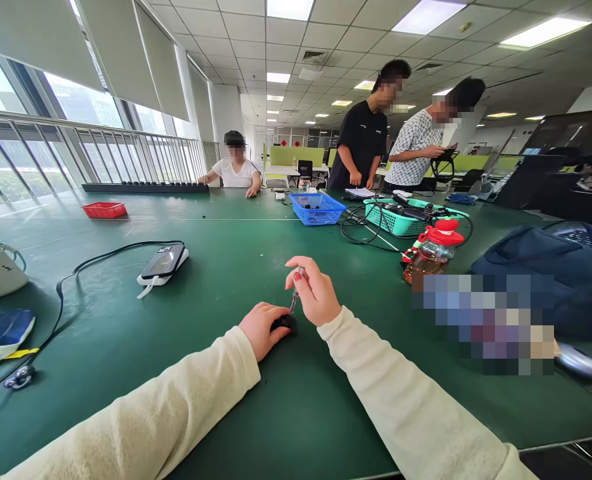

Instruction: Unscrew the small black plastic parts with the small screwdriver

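Observation:
In the head view, my left hand (262,329) is closed round a small black part (286,323) and holds it down on the green tabletop (216,267). My right hand (316,288) pinches a screwdriver (295,301) with a clear handle. The tool stands nearly upright, its lower end meeting the top of the black part. Fingers of my left hand cover part of that piece, so its full shape is hidden. Whether a screw sits under the tip is too small to tell.
A phone (165,261) on a white block lies left, with a cable. Beyond are a red tray (105,210), a blue basket (318,209) and a green basket (401,223). At right stand a red-lidded bottle (433,253) and a dark bag (551,267). Several people are beyond.

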Demonstrator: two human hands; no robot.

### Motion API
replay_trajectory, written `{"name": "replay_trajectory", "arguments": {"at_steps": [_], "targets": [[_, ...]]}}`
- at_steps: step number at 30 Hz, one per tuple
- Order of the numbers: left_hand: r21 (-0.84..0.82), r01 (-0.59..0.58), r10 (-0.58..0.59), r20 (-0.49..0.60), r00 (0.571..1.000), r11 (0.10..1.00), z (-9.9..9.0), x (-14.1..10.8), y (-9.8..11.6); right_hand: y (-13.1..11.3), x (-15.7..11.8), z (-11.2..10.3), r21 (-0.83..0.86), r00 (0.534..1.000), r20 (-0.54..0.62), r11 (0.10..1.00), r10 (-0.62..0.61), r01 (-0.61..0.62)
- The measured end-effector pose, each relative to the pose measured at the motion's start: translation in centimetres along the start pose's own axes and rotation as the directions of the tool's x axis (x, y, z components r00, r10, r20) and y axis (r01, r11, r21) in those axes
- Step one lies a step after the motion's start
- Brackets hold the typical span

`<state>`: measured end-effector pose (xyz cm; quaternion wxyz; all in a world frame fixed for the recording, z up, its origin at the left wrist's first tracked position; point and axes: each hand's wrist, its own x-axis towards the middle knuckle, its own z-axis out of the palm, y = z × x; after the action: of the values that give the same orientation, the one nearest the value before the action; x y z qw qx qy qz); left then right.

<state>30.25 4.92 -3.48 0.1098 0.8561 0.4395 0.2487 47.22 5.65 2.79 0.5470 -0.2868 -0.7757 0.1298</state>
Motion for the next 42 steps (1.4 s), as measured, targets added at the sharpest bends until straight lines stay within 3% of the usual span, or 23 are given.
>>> {"name": "replay_trajectory", "arguments": {"at_steps": [5, 11, 22, 34, 42], "targets": [[-0.001, 0.002, -0.002, 0.001, 1.000, 1.000, 0.0, 0.0, 0.0, -0.3, 0.5, -0.4, 0.112, 0.993, 0.081, 0.989, 0.084, -0.093], [-0.003, 0.023, -0.023, 0.027, 0.999, 1.000, -0.1, 0.0, 0.0, 0.2, 1.0, -0.3, 0.171, 0.973, 0.043, 0.957, 0.229, -0.233], [-0.004, 0.046, -0.046, 0.053, 0.998, 0.999, -0.8, 0.0, 0.7, 1.2, 0.7, -0.6, 0.265, 0.976, 0.086, 0.940, 0.199, -0.215], [0.019, 0.061, -0.062, 0.054, 0.997, 0.998, -0.7, 0.0, 0.7, 1.0, 0.4, 0.4, 0.172, 0.962, -0.036, 0.950, 0.270, -0.260], [0.029, 0.100, -0.100, 0.017, 0.995, 0.995, -1.6, -0.3, 1.7, 1.9, 0.5, 0.5, 0.387, 0.923, 0.051, 0.844, 0.383, -0.371]]}}
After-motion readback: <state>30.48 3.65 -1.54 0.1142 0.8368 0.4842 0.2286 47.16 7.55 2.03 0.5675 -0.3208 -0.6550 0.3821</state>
